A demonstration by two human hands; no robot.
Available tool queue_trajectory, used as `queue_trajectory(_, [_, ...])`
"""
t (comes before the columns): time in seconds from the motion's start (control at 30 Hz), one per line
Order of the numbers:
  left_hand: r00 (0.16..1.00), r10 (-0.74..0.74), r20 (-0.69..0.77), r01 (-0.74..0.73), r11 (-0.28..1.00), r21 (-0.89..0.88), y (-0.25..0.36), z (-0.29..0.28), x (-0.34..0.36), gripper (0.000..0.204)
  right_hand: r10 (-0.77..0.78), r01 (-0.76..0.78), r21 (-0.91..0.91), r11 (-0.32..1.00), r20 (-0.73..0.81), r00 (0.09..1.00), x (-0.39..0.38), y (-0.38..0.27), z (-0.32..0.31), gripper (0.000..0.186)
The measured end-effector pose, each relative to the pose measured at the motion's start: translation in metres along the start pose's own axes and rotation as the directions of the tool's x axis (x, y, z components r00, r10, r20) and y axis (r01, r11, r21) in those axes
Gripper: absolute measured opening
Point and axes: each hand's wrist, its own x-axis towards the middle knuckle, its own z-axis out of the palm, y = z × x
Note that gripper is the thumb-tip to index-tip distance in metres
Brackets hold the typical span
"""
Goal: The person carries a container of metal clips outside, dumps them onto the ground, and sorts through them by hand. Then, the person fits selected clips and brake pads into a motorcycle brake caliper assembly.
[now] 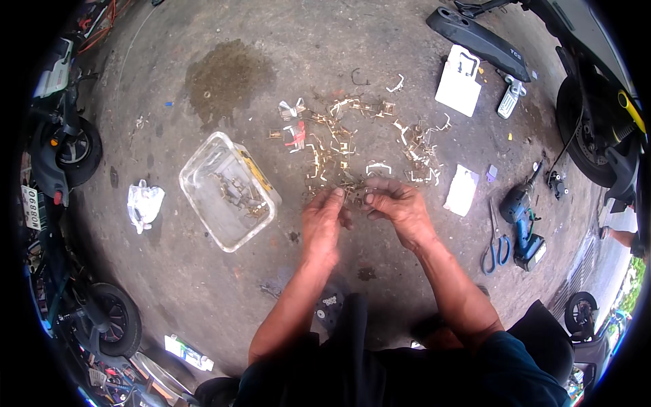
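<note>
My left hand (322,224) and my right hand (397,214) pinch a small brass-coloured metal piece (351,190) between them, low over the floor; its exact shape is hard to make out. Bent brass and silvery metal fittings (344,148) lie scattered in loose groups just beyond my fingers, more of them (420,156) to the right. A pale translucent plastic box (203,163) with a yellow side label stands left of my left hand, holding several similar fittings (241,197). A red scrap (296,136) lies among the pieces.
Blue-handled scissors (495,254), a cordless drill (521,227), white papers (461,190) and a long black cover (478,44) lie to the right. A crumpled plastic bag (146,203) is at left. Parked scooters (68,149) line both sides. A person's leg (620,237) shows at far right.
</note>
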Motion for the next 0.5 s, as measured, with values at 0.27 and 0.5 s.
queue_trajectory(0.27, [0.984,0.1,-0.147,-0.087,0.992,0.095,-0.013,0.025,-0.004,0.017,-0.021,0.017,-0.067,0.998,-0.051,0.998,0.0,0.006,0.003,0.038])
queue_trajectory(0.5, [0.985,0.119,-0.125,-0.11,0.991,0.078,-0.022,0.019,-0.001,0.016,-0.012,0.006,-0.072,0.997,-0.083,0.996,-0.001,0.008,0.006,0.035])
